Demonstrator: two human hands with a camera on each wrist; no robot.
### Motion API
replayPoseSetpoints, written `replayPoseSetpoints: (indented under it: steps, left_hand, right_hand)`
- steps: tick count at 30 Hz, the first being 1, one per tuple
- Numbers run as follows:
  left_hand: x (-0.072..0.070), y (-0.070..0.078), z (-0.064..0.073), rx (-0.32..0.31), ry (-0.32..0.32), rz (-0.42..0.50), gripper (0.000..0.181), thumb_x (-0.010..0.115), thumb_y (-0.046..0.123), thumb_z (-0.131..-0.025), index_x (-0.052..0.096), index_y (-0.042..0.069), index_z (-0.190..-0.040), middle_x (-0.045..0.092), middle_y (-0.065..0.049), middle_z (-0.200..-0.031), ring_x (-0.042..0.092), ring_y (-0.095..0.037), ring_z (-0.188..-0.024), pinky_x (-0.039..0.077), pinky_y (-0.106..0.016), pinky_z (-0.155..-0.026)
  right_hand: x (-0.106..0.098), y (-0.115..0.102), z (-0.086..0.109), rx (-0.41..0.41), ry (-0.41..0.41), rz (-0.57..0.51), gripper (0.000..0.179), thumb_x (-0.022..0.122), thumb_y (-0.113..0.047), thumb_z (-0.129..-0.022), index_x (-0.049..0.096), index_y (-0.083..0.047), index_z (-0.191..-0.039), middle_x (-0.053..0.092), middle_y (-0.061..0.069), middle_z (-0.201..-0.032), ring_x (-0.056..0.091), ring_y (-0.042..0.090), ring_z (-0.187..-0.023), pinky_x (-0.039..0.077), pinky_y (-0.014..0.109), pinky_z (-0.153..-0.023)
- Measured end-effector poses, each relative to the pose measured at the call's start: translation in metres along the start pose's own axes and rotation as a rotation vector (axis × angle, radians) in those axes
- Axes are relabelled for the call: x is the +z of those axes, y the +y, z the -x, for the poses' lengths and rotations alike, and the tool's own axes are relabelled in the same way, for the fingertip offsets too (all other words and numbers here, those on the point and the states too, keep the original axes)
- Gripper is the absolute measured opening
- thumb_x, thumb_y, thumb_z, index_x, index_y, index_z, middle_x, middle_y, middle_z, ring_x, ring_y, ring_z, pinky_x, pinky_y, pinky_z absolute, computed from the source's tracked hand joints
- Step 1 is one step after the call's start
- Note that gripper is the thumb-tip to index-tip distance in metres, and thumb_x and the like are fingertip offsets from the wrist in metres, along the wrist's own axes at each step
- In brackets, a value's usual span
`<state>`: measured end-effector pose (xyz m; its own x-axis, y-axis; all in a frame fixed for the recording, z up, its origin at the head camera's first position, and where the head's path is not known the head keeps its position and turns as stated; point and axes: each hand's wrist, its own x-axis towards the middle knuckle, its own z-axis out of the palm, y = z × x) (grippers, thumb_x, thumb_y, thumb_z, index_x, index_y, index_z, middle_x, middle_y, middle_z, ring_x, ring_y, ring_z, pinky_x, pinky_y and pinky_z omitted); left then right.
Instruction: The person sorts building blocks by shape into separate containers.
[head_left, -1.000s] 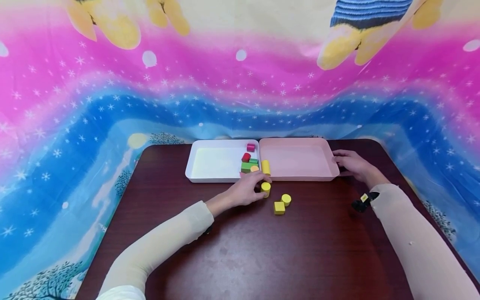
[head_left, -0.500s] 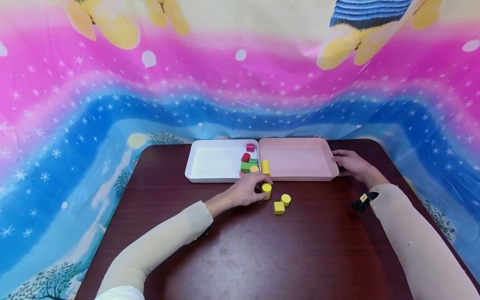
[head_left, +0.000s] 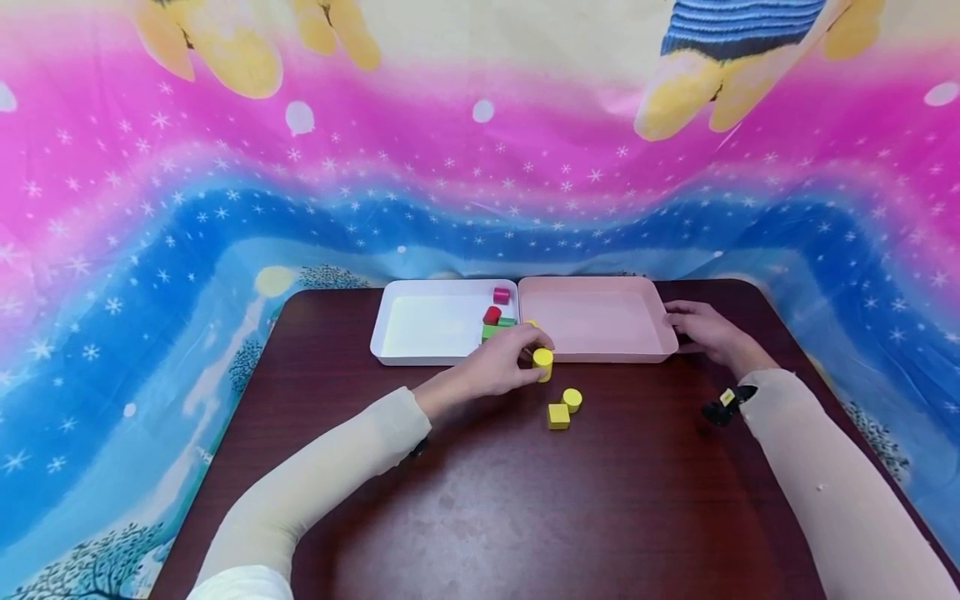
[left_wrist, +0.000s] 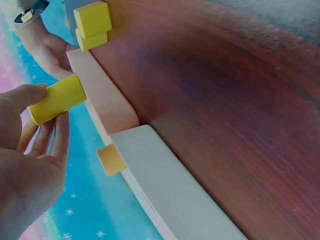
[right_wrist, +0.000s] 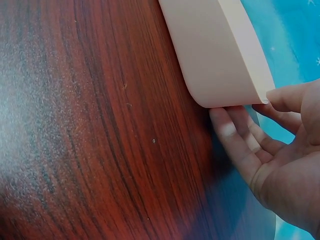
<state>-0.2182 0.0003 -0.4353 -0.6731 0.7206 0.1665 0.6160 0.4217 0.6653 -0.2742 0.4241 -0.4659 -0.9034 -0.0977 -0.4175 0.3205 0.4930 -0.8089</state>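
My left hand [head_left: 501, 365] pinches a yellow cylinder block [head_left: 543, 365] between thumb and fingers, just in front of the pink tray [head_left: 600, 321]. The left wrist view shows this yellow cylinder [left_wrist: 59, 100] held above the tray's rim. At the tray's right end, my right hand [head_left: 708, 332] grips the edge, with a fingertip on the rim [right_wrist: 267, 99] and other fingers against the outer wall. Inside the pink tray, the left hand mostly hides another yellow block [head_left: 532, 323]. A yellow cube [head_left: 558, 417] and a short yellow cylinder [head_left: 572, 400] stand together on the table.
Left of the pink tray, touching it, lies a white tray [head_left: 427, 329]. It holds a magenta block [head_left: 501, 295], a red cylinder [head_left: 491, 315] and green blocks [head_left: 491, 332] along its right side. An orange block [left_wrist: 111, 159] shows above its rim. A patterned cloth [head_left: 480, 225] hangs behind.
My left hand has lifted the yellow cylinder and moved it slightly right and toward the pink tray. The right hand and the other blocks stay in place.
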Motion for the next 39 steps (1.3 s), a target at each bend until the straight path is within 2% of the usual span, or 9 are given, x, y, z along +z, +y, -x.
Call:
replayPoseSetpoints:
  steps: [8, 18, 25, 29, 34, 39]
  left_hand:
    - [-0.004, 0.005, -0.005, 0.005, 0.032, 0.034, 0.037, 0.082, 0.013, -0.094, 0.067, 0.006, -0.127, 0.062, 0.001, -0.115, 0.065, -0.013, -0.104, 0.062, -0.035, -0.093]
    - [-0.008, 0.005, -0.009, 0.013, 0.073, 0.043, 0.035, 0.083, 0.011, -0.093, 0.069, 0.007, -0.125, 0.065, -0.004, -0.116, 0.066, -0.016, -0.103, 0.062, -0.038, -0.092]
    - [-0.009, 0.002, -0.017, 0.012, 0.097, 0.029, 0.036, 0.084, 0.014, -0.092, 0.071, 0.008, -0.125, 0.067, -0.001, -0.116, 0.065, -0.015, -0.107, 0.058, -0.028, -0.097]
    - [-0.009, 0.0, -0.023, -0.018, 0.112, 0.061, 0.035, 0.083, 0.016, -0.093, 0.071, 0.009, -0.125, 0.067, -0.001, -0.117, 0.066, -0.013, -0.109, 0.056, -0.023, -0.098]
    - [-0.012, 0.002, -0.032, -0.053, 0.117, 0.1, 0.037, 0.083, 0.016, -0.093, 0.069, 0.009, -0.127, 0.066, -0.003, -0.12, 0.068, -0.016, -0.11, 0.057, -0.025, -0.098]
    - [-0.014, 0.004, -0.042, -0.041, 0.117, 0.102, 0.037, 0.082, 0.015, -0.094, 0.069, 0.007, -0.127, 0.067, -0.004, -0.118, 0.069, -0.017, -0.109, 0.056, -0.024, -0.099]
  right_hand:
    - [0.001, -0.001, 0.002, -0.004, 0.005, 0.005, 0.062, 0.04, -0.028, -0.116, 0.017, -0.005, -0.169, 0.037, 0.032, -0.159, 0.044, 0.047, -0.14, 0.051, 0.061, -0.107]
    - [0.002, 0.0, 0.001, -0.002, 0.022, 0.008, 0.062, 0.041, -0.03, -0.116, 0.021, -0.004, -0.169, 0.037, 0.031, -0.159, 0.044, 0.047, -0.14, 0.054, 0.059, -0.104]
    - [0.002, 0.0, 0.001, -0.014, 0.01, 0.019, 0.061, 0.04, -0.029, -0.116, 0.021, -0.004, -0.169, 0.038, 0.032, -0.158, 0.046, 0.047, -0.138, 0.052, 0.061, -0.106]
    - [0.002, 0.001, 0.001, -0.021, 0.011, 0.025, 0.061, 0.041, -0.029, -0.116, 0.022, -0.004, -0.168, 0.039, 0.032, -0.157, 0.048, 0.046, -0.136, 0.053, 0.061, -0.105]
    - [0.001, 0.002, 0.002, -0.019, 0.019, 0.032, 0.06, 0.041, -0.028, -0.116, 0.023, -0.004, -0.168, 0.041, 0.031, -0.155, 0.049, 0.045, -0.134, 0.053, 0.06, -0.105]
    - [0.001, 0.002, 0.002, -0.019, 0.02, 0.025, 0.061, 0.041, -0.028, -0.116, 0.022, -0.004, -0.168, 0.04, 0.031, -0.156, 0.048, 0.046, -0.136, 0.052, 0.061, -0.105]
